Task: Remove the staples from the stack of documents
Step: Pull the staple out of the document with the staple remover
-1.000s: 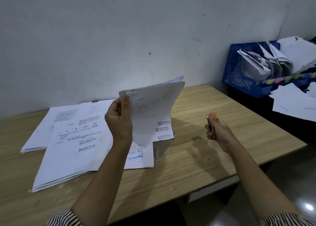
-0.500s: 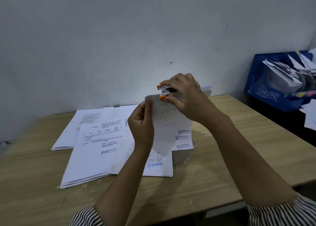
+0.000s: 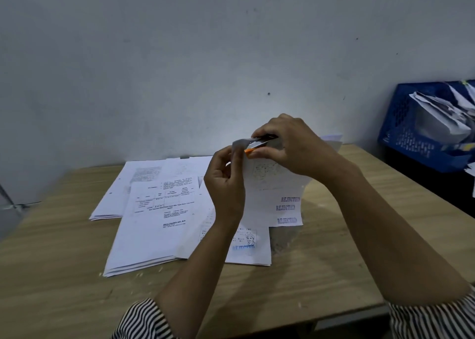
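Note:
My left hand (image 3: 224,184) pinches the top left corner of a stapled document (image 3: 275,200) stamped "REJECTED", held upright above the table. An orange staple remover (image 3: 257,144) sits in my right hand (image 3: 288,146), its jaws closed over that same top corner, right beside my left thumb. The staple itself is hidden by the tool and fingers. Several other documents (image 3: 154,210) lie spread flat on the wooden table (image 3: 64,274) to the left and beneath the held one.
A blue plastic basket (image 3: 401,128) stuffed with crumpled papers stands at the right, beyond the table's edge. A grey wall runs close behind the table. Small paper scraps dot the tabletop near the front.
My right hand came from the right side of the table up to the held document and set the staple remover on its top corner. The jaws now bite deeper into the corner.

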